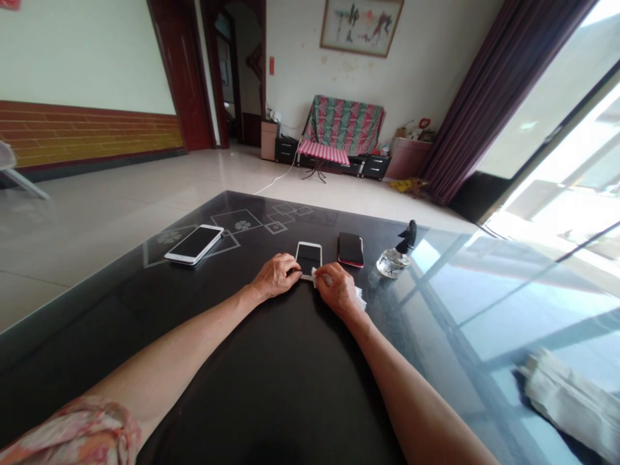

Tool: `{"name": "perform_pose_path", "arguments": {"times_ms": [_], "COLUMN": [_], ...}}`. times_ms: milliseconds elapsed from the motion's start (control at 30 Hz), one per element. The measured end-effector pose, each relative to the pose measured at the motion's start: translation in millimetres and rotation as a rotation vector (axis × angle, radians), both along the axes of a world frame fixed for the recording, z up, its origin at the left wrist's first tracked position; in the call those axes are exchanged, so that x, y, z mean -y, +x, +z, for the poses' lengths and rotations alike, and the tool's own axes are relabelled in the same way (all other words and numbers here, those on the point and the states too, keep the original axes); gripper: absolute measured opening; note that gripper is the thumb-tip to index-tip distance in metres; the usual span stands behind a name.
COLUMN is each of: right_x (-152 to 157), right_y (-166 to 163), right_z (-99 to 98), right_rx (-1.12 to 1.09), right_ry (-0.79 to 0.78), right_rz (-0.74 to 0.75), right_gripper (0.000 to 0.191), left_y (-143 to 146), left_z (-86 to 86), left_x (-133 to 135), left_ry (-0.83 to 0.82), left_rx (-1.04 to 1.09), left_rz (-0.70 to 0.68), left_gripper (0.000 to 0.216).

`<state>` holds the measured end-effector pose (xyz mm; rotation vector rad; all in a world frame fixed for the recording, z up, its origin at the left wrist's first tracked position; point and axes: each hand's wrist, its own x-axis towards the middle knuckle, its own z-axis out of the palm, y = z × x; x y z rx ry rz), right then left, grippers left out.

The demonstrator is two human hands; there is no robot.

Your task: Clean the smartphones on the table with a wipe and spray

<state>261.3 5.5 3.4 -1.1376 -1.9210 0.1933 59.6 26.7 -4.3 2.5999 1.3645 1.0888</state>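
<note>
A white-framed smartphone (309,257) lies flat on the dark table, its black screen facing up. Fingers of my left hand (277,275) are closed against its lower left edge, steadying it. Bunched in my right hand (336,288) is a white tissue (316,274), pressed at the phone's lower right corner; part of the tissue also sticks out behind the hand. To the right of the phone is a dark phone with a red edge (351,248). Past it stands a clear spray bottle (393,261) with a black trigger head.
A white tablet (194,244) lies to the left on the glossy table (271,400). At the right edge a crumpled pale cloth (571,394) rests. Beyond the table are a striped stool (323,153), a cloth-covered television (343,124) and a dark curtain (498,84).
</note>
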Motion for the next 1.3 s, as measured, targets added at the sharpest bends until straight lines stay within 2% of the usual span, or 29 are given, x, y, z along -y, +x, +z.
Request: {"name": "perform_pose_path", "arguments": {"times_ms": [133,167,233,367,500,633,733,867,967,1033,1133,1233,1300], "right_x": [8,7,4,-9,-16,-16,-15,-15,-15,-15,-15,-14,-14], "right_y": [-9,-9,-8,0,3,2,2,3,3,3,2,1,0], "right_z": [2.9,2.9,1.5,-4.6,-8.7,-8.2,-7.2,-6.8,-6.5,-6.3,-5.8,-5.1,-4.7], "right_rx": [0.003,-0.009,-0.056,-0.166,-0.184,-0.175,-0.179,-0.197,-0.208,-0.212,-0.207,-0.2,-0.198], "right_ry": [-0.005,-0.004,0.006,0.0,-0.043,-0.062,-0.071,-0.067,-0.064,-0.063,-0.064,-0.068,-0.073], "right_rz": [0.187,0.176,0.054,-0.236,-0.305,-0.299,-0.295,-0.318,-0.331,-0.327,-0.323,-0.33,-0.335], "right_gripper": [0.017,0.017,0.016,0.015,0.015,0.016,0.016,0.015,0.014,0.014,0.013,0.013,0.014], "left_y": [-1,-1,-1,2,6,11,8,-16,-37,-44,-34,-14,-5], "left_z": [-4.1,-4.6,-4.3,0.0,3.5,8.5,19.0,38.0,50.1,55.5,56.4,47.6,39.7], "left_x": [-2,-2,-1,4,8,6,3,0,1,2,2,1,-1], "left_ry": [-0.033,-0.028,-0.003,0.003,-0.068,-0.105,-0.209,-0.402,-0.486,-0.487,-0.406,-0.329,-0.324], "left_rx": [0.051,0.056,0.04,-0.09,-0.153,-0.186,-0.262,-0.39,-0.494,-0.506,-0.46,-0.423,-0.42], "left_rz": [0.239,0.278,0.302,0.236,0.271,0.255,0.194,0.092,0.02,0.015,0.011,-0.044,-0.106], "left_gripper": [0.021,0.021,0.022,0.055,0.078,0.074,0.07,0.077,0.083,0.086,0.092,0.094,0.086]}}
